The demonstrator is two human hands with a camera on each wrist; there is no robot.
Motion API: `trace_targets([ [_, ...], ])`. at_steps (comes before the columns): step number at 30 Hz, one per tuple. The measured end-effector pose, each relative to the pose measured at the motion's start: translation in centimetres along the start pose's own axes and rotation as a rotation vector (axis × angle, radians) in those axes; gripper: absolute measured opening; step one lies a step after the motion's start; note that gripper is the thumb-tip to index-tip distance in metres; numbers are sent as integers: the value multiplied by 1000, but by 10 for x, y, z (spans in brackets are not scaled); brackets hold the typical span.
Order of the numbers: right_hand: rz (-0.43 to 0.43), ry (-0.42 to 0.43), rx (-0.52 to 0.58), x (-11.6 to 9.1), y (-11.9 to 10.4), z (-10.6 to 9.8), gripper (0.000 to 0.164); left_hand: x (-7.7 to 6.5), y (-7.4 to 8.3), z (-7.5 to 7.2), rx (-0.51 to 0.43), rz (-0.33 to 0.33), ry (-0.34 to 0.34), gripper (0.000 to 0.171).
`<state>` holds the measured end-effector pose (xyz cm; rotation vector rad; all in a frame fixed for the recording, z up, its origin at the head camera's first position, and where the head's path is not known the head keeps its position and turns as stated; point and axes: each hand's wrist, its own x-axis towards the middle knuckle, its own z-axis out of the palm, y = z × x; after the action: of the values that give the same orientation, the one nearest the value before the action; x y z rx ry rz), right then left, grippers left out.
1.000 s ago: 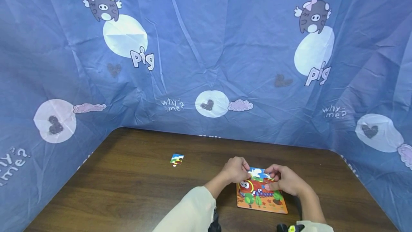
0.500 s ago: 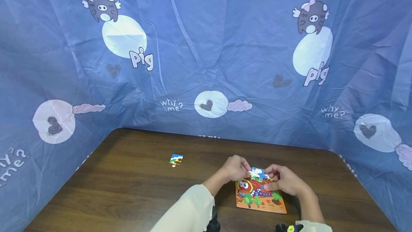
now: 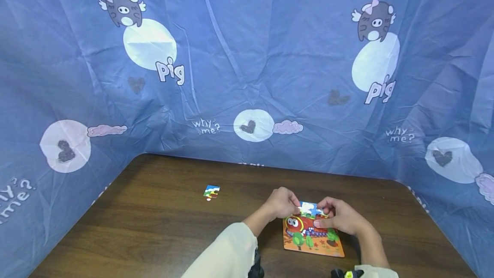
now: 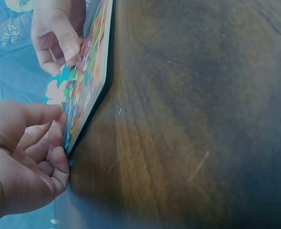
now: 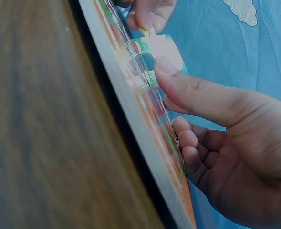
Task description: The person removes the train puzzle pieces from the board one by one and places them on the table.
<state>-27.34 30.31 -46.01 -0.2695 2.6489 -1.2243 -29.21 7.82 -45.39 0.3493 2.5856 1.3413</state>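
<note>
A jigsaw puzzle (image 3: 314, 249) with a red cartoon train, green trees and orange ground lies on the table's right side. At its far edge a blue-and-white cloud puzzle piece (image 3: 308, 208) is raised and tilted off the board, as both wrist views show. My left hand (image 3: 283, 203) pinches the piece's left end between thumb and fingertips. From the right, my right hand (image 3: 345, 217) pinches the other end, thumb (image 5: 168, 67) on its near face, other fingers curled by the puzzle's edge. Fingers partly cover the upper corners of the picture.
Farther left on the brown wooden table (image 3: 154, 226) lies a loose puzzle group or piece (image 3: 212, 191) in blue, green and yellow, with a small white spot beside it. A blue printed curtain (image 3: 251, 76) encloses the table's back and sides.
Both hands stay almost in place at the puzzle's far edge. The right thumb has shifted slightly left over the picture, and the cloud piece's angle looks slightly different.
</note>
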Motion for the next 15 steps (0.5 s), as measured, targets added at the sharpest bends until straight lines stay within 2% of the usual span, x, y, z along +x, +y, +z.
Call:
trace_targets([
  [9, -3, 18, -24, 2, -1, 3, 48, -1, 1, 0, -11, -8, 1, 15],
  [15, 4, 12, -39, 3, -3, 2, 50, -1, 2, -1, -54, -20, -3, 14],
])
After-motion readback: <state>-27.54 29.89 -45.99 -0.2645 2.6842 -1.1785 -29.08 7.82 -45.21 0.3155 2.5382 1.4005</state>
